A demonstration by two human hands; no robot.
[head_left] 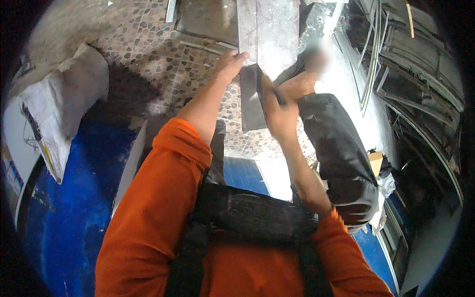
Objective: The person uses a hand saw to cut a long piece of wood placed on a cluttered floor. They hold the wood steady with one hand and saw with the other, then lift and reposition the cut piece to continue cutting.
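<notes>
A long grey board [277, 29] runs away from me, its near end darker and in shade. At its left edge rests my left hand [230, 67], thumb on the top and fingers partly hidden. My right hand [282, 116] is closed round a dark hand tool [282, 97] over the near part of the board. A tan part shows at the tool's far end; blur hides its exact kind. Right beside that hand, my foot [298, 85] is on or against the board's right side; which of the two I cannot tell.
Pebble-patterned tiles [153, 54] cover the floor. At left, a whitish sack-like sheet [64, 104] lies by a blue panel [79, 188]. Dark metal frames and strips [415, 84] crowd the right side. Another flat panel [208, 20] lies left of the board's far end.
</notes>
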